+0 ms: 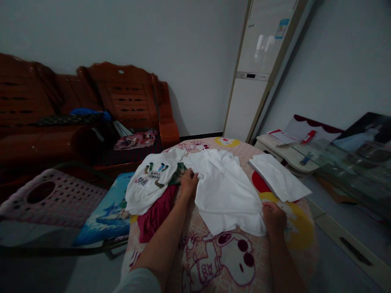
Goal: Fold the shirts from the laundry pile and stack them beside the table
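A white shirt (224, 185) lies spread on the round table, between my two hands. My left hand (188, 182) is closed on the shirt's left edge, thumb and fingers pinched together. At the shirt's lower right corner, my right hand (274, 217) pinches the fabric. Just left of my left hand lies a pile: a white garment with a colourful print (149, 179), a dark red garment (157, 213) under it, and a bit of dark green cloth (177, 174). Right of the shirt sits a folded white garment (281, 177).
A pink patterned cloth (195, 240) with cartoon figures covers the table. Left stand a woven chair (58, 199) with a blue picture cushion (110, 207) and a wooden sofa (128, 97). A tall white air conditioner (249, 97) stands behind; a glass-topped cabinet (345, 167) is at right.
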{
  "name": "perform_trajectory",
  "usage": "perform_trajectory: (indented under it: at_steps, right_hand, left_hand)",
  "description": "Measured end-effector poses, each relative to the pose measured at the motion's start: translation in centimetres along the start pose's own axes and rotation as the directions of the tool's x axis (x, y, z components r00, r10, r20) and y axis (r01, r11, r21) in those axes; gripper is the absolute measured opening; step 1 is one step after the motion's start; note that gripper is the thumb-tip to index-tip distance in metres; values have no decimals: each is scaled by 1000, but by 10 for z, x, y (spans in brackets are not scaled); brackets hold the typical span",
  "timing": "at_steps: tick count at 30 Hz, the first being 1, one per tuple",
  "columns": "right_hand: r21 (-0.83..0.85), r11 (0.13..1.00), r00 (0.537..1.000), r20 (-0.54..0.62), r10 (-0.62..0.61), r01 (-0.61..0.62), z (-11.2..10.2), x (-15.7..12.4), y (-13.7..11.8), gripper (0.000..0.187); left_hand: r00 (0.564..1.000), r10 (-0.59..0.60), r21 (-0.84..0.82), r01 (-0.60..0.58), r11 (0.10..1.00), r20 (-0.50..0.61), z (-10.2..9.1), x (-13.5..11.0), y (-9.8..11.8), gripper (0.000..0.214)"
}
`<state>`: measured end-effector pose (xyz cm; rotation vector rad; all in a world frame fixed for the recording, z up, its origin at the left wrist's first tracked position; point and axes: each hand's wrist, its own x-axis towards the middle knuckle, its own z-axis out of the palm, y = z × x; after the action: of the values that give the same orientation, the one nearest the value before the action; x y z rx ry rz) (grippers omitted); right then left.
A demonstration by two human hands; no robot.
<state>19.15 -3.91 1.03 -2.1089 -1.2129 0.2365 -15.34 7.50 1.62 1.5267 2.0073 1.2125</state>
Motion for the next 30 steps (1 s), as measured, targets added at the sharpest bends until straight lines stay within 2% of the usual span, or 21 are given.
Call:
perform_trajectory:
  at_steps: [4,7,9,11,14,19,25,30]
  right_hand:
    - [9,1000,1000,-8,-1,1,0,-1,0,37]
    - [1,1000,1000,-11,-3,3,-1,0,1,38]
    - [2,1000,1000,-10,-3,3,-1,0,2,38]
    - [3,1000,1000,-6,-3,3,0,0,3,38]
    - [-22,1000,1000,-23,-20,20,1,1,4,38]
    - [-27,999,998,-34,-48,47,1,1,6,38]
    - [5,999,997,-67,-42,42,0,-1,3,38]
    - [-14,998,995,-79,-62,61,-1,-3,0,41]
  left_hand:
    - [996,-37,-143,49,988,86,1,-10,13,40]
    - [988,6,-300,42,953,155,2,-16,16,33]
    - [986,19,-346,40,937,167,2,-19,15,28]
    - [993,-18,-357,58,932,115,0,-20,12,32]
    - [996,-90,-388,72,919,-28,-5,-17,5,40]
    - [974,-99,-361,20,932,-203,-16,-13,0,32]
    - [950,-13,-234,-64,970,-312,-24,-17,6,34]
    - [946,37,-182,-100,978,-321,-24,-18,6,36]
